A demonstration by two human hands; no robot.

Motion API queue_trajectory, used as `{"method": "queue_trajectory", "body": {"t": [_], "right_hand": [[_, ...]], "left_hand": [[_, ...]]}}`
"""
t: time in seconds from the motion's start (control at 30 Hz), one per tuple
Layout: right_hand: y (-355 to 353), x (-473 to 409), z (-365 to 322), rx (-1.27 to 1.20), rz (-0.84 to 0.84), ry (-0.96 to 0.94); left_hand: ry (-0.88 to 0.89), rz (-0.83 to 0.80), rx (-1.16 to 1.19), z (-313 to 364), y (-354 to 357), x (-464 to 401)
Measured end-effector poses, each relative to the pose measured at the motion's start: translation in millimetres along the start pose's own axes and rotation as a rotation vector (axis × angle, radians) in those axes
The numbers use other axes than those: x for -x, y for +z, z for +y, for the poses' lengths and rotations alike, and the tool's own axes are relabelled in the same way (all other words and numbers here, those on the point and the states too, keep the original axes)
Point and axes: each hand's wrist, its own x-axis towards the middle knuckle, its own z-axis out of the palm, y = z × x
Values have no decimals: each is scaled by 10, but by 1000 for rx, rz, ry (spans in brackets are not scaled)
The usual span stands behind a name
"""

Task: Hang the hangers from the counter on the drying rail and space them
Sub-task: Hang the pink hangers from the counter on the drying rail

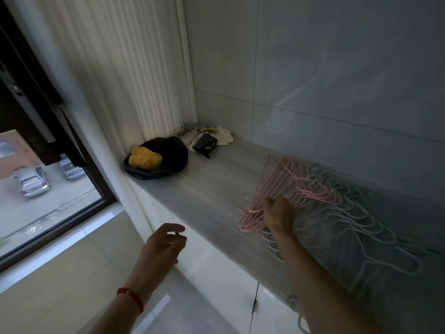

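A heap of thin hangers lies on the grey counter [212,186] against the tiled wall. Pink hangers [284,184] are on top at the left of the heap, and pale blue-grey hangers [375,237] spread out to the right. My right hand [279,213] grips a bunch of the pink hangers by their lower bars and tilts them up off the counter. My left hand [166,244] hovers with fingers apart and holds nothing, in front of the counter's edge, a red string on its wrist. No drying rail is in view.
A black bag [166,150] with a yellow sponge-like lump [144,157] sits at the counter's far left end. Crumpled cloths and a dark pouch [204,143] lie in the corner. A pleated blind [134,68] and a window [48,189] are on the left.
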Motion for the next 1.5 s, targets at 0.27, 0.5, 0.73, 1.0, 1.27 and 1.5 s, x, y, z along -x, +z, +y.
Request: {"method": "queue_trajectory", "body": {"t": [0.27,0.5,0.73,1.0,1.27,1.5], "right_hand": [[-305,1030,-229,-505,-232,-349],[-447,2841,-257,-425,-226,-630],[-381,4247,26,-362,-478,-804],[-741,4960,313,-506,-839,-765],[-639,6429,405,-504,-1281,-734],[-980,7985,146,-568,-1645,-678]], "left_hand": [[12,-24,97,-87,-67,660],[-123,-233,516,-312,-203,1494],[-215,-156,682,-693,-469,2375],[-407,254,759,-1526,-940,3783],[-494,735,664,-2004,-1402,5898],[-441,973,713,-2303,-2003,7584]]}}
